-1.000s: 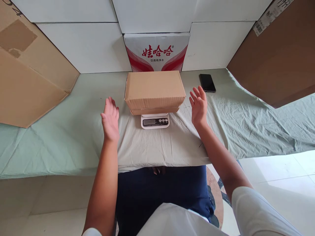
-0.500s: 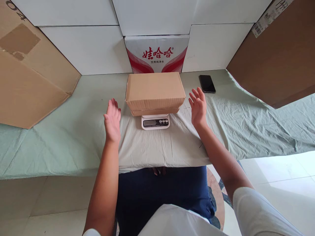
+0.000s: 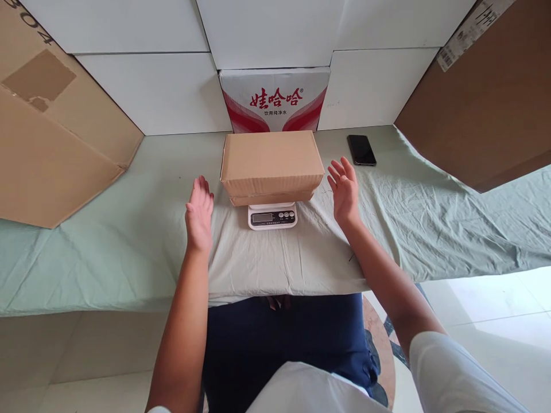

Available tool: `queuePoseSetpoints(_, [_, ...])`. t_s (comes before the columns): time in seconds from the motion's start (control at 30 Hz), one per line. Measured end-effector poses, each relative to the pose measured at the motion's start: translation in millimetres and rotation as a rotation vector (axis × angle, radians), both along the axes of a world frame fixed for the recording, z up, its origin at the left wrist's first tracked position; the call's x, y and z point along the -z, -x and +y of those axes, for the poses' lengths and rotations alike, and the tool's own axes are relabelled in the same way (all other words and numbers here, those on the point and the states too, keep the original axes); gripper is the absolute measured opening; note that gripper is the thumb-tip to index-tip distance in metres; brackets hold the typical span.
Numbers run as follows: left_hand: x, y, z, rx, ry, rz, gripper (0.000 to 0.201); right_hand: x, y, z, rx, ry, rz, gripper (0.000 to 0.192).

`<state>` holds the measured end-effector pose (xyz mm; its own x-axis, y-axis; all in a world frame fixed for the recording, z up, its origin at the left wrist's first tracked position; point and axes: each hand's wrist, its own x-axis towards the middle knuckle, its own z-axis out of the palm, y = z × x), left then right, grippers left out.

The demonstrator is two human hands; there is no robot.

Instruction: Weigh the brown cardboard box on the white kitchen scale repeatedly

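Observation:
A closed brown cardboard box point(image 3: 272, 158) rests on a small white kitchen scale point(image 3: 272, 226), hiding most of the scale's platform. The scale's dark panel with a display and buttons faces me, and I can make out no digits on it. To the left of the box is my left hand point(image 3: 200, 215), open, palm turned inward, apart from the cardboard. My right hand point(image 3: 345, 192) is on the other side, open with its fingers slightly curled, also not touching the box. Neither hand holds anything.
A black phone point(image 3: 361, 150) lies beyond my right hand on the pale green cloth point(image 3: 142, 229). Behind the brown box stands a white and red carton point(image 3: 275, 100) against white panels point(image 3: 150, 92). Large cardboard sheets flank the table at left point(image 3: 77, 160) and right point(image 3: 482, 109).
Both hands have moved slightly inward toward the box, the left one to the right and the right one to the left. The whole view has shifted a little downward in frame.

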<state>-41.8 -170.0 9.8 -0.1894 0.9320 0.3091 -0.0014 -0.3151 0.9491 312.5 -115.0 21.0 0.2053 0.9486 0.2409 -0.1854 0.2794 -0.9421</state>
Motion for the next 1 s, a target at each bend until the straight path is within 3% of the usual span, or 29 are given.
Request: queuePoseSetpoints(1.0, [-3.4,-1.7,-1.0,-0.005,0.018,0.017,0.096,2.1,-0.7,2.9,-0.009,-0.004,-0.021,0.069])
